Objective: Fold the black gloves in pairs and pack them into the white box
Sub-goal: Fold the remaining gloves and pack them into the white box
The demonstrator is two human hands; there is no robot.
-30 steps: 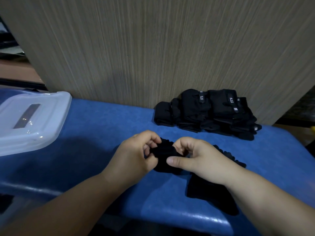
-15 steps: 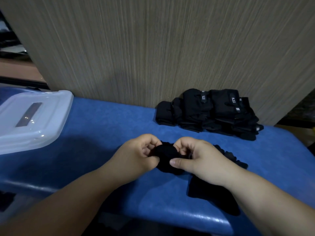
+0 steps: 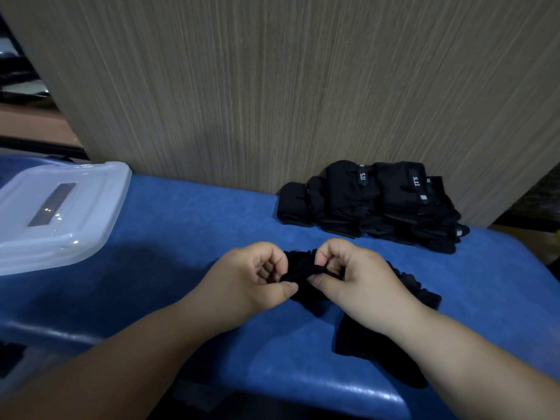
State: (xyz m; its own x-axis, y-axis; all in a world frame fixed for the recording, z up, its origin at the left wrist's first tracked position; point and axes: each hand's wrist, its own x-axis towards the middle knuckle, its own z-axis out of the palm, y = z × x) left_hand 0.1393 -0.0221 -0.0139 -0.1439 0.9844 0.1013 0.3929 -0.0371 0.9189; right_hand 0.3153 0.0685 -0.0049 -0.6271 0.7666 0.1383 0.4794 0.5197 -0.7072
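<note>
A bunched black glove pair (image 3: pixel 301 269) sits on the blue table (image 3: pixel 181 231) in the middle. My left hand (image 3: pixel 254 277) pinches its left end with curled fingers and thumb. My right hand (image 3: pixel 351 274) pinches its right end the same way. More black glove fabric (image 3: pixel 406 283) trails out under my right forearm. A stack of folded black gloves (image 3: pixel 369 204) with small grey labels lies against the wall at the back right. The white box (image 3: pixel 54 213) stands at the left with its translucent lid on.
A wood-grain panel (image 3: pixel 272 86) rises directly behind the table. The table's front edge (image 3: pixel 303 386) runs just below my forearms. Dark floor and furniture show at the far left and far right.
Both hands stay on the glove bundle and have drawn it tighter, with the fingers curling in more. The stack and the box have not moved.
</note>
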